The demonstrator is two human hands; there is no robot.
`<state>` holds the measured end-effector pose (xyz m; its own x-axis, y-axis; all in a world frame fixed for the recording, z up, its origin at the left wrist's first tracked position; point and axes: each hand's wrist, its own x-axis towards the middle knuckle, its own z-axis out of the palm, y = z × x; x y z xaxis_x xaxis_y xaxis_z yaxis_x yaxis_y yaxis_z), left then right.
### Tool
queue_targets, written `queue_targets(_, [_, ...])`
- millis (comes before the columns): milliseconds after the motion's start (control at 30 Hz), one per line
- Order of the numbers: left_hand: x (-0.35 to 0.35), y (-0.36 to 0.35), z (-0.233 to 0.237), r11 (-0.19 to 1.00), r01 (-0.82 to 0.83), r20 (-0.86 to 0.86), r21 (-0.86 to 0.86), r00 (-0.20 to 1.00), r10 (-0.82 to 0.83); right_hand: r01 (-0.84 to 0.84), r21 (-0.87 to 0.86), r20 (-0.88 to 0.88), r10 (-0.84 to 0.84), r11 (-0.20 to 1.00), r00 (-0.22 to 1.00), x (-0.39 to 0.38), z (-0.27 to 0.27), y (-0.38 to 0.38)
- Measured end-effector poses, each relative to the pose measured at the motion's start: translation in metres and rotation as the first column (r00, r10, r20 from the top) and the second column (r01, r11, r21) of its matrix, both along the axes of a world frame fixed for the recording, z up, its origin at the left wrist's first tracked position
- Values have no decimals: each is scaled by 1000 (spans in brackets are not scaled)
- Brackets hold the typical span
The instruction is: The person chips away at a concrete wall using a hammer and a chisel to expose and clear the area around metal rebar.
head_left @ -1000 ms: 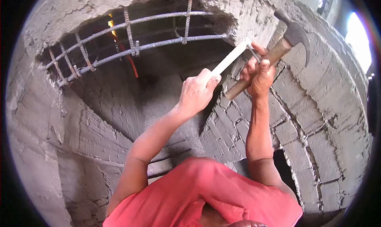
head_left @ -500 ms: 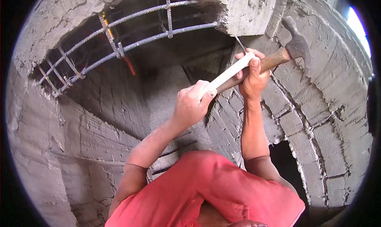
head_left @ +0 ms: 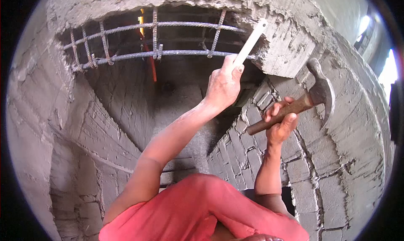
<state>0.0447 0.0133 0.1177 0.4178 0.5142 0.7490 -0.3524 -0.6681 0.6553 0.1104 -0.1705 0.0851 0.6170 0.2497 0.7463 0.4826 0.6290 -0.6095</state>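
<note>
My left hand (head_left: 222,88) is closed around the lower end of a white flat strip (head_left: 251,39) with a small hole near its far tip. That tip slants up and right, overlapping the rough concrete corner (head_left: 286,51) in this view. Lower and to the right, my right hand (head_left: 281,125) grips a claw hammer (head_left: 322,89) by its wooden handle, some fingers loosely raised. The hammer's metal head points up and right, its claw curving down in front of the wall. The two hands are apart.
Bent rebar (head_left: 181,53) crosses the opening in the concrete overhead. A yellow and orange-red strip (head_left: 152,64) hangs behind it. To the right rises a block wall (head_left: 332,190) with mortar joints; a plastered wall (head_left: 97,135) stands left. Dark space lies beyond the rebar.
The strip has come away from my right hand and moved up with my left hand. My right hand has lowered with the hammer. A thin rod seen by its fingers earlier no longer shows there.
</note>
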Motion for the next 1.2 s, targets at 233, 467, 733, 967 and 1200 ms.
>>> queue_targets(233, [-2, 1, 2, 1000, 28, 25, -12, 999, -28, -52, 21, 6, 52, 998, 999, -16, 28, -7])
queue_targets(467, [-1, 2, 5, 997, 74, -4, -19, 997, -74, -48, 188, 277, -6, 981, 961, -38, 78, -7])
queue_targets(733, [-13, 4, 16, 996, 89, -8, -9, 996, -89, 267, 54, 516, -256, 962, 817, 15, 68, 31])
queue_targets(967, [-11, 5, 16, 997, 74, -19, -31, 997, -74, -96, 59, 64, 92, 994, 994, -19, 78, 12])
queue_targets(1200, [-10, 13, 15, 997, 69, -31, 19, 997, -69, 437, 223, 584, -478, 871, 656, 15, 63, 47])
